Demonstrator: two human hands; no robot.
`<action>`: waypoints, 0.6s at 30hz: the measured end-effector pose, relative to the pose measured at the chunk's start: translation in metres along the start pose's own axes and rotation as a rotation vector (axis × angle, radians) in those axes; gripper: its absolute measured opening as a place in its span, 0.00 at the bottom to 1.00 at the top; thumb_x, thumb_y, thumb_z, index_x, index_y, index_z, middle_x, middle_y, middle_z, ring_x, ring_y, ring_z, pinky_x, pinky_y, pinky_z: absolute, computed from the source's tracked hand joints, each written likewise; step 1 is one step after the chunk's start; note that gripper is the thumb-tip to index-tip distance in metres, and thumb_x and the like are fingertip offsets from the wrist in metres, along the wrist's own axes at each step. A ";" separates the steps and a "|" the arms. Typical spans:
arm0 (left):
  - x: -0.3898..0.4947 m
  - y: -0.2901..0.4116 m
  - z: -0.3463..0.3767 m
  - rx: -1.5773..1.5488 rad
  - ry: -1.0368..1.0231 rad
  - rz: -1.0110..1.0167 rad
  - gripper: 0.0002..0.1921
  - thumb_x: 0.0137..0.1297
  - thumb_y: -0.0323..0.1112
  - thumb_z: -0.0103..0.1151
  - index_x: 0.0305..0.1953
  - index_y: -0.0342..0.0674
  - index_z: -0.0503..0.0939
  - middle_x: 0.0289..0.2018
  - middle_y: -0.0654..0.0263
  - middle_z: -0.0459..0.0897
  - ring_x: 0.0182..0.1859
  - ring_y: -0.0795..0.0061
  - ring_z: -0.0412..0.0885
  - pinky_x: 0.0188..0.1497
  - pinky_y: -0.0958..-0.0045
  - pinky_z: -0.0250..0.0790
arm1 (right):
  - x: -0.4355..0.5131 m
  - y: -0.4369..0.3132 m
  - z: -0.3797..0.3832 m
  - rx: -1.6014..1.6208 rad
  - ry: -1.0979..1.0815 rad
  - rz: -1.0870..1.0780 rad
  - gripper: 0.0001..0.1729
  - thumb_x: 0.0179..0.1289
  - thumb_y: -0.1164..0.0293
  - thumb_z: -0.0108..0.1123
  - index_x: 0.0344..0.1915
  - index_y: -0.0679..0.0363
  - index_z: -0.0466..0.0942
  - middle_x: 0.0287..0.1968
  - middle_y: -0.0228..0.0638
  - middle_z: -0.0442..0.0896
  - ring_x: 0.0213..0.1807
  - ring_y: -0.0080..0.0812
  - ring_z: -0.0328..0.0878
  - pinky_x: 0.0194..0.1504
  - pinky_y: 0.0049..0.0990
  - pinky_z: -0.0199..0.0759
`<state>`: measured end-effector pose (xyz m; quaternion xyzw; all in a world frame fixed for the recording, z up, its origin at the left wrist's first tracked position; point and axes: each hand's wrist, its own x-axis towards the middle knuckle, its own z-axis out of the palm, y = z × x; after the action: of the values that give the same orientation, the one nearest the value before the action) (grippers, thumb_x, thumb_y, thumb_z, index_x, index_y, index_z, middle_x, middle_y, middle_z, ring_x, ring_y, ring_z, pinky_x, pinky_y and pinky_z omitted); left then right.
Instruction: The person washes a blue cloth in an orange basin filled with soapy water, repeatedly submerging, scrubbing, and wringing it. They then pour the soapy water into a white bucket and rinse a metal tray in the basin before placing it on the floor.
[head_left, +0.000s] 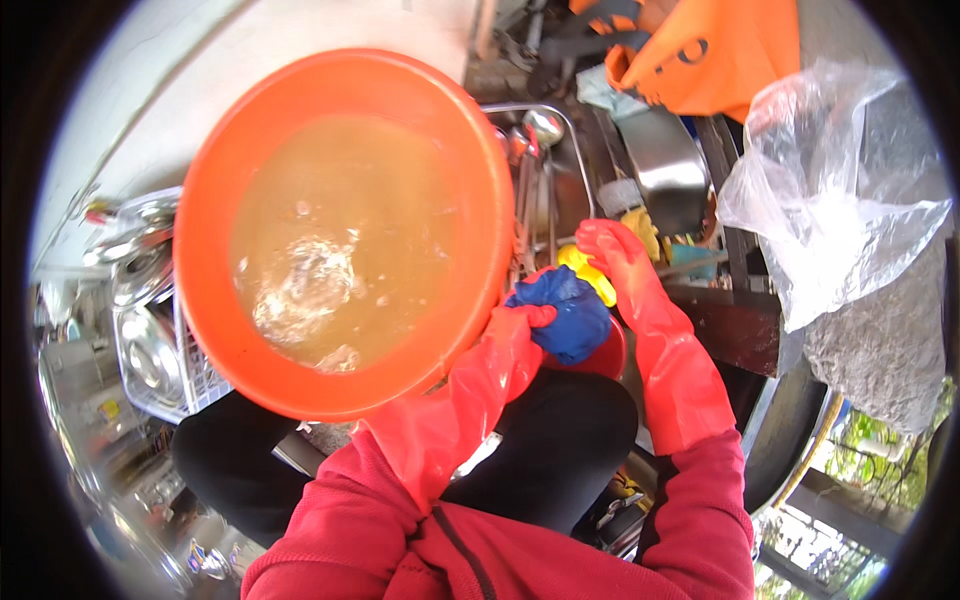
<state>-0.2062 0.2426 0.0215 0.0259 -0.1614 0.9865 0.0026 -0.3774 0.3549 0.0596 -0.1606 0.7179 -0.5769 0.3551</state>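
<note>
Both my hands wear long red rubber gloves. My left hand (521, 330) grips a wet blue cloth (574, 315) just right of the big orange basin, above a red container (611, 349) that shows in part. My right hand (611, 251) is at a yellow plastic object (586, 274) beside the cloth; its fingertips are bent over, and whether they hold the object cannot be seen. The orange plastic basin (491, 195) holds cloudy brownish water (360, 225) with ripples and bubbles at its lower left.
Behind the basin's right side, ladles (544, 127) lie in a metal tray (581, 161). A white rack (180, 352) with metal lids stands at the left. Toward the right are a clear plastic bag (817, 202), a stone block (885, 337), an orange cloth bag (727, 60) and a dark pan (787, 427).
</note>
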 end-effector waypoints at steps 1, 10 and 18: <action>0.007 0.007 0.015 0.025 -0.141 0.008 0.27 0.63 0.21 0.54 0.65 0.41 0.69 0.56 0.60 0.76 0.60 0.58 0.73 0.63 0.57 0.66 | -0.008 -0.013 0.004 0.055 -0.086 -0.032 0.23 0.78 0.60 0.50 0.64 0.60 0.73 0.59 0.37 0.81 0.60 0.32 0.79 0.61 0.30 0.70; -0.055 0.094 0.154 0.741 -0.046 0.387 0.20 0.64 0.34 0.60 0.55 0.35 0.73 0.50 0.56 0.79 0.56 0.58 0.77 0.61 0.57 0.69 | -0.045 -0.118 0.145 0.139 -0.269 0.114 0.42 0.61 0.49 0.68 0.68 0.61 0.68 0.53 0.36 0.81 0.51 0.31 0.79 0.54 0.31 0.74; -0.173 0.176 0.182 0.670 0.443 0.579 0.27 0.70 0.55 0.59 0.57 0.40 0.74 0.52 0.60 0.81 0.55 0.59 0.80 0.54 0.48 0.75 | -0.043 -0.121 0.278 -0.096 -0.228 -0.134 0.20 0.65 0.79 0.64 0.57 0.60 0.79 0.47 0.32 0.83 0.50 0.31 0.80 0.54 0.31 0.74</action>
<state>-0.0265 0.0187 0.1288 -0.2310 0.1687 0.9261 -0.2458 -0.1756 0.1499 0.1651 -0.2896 0.6872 -0.5424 0.3869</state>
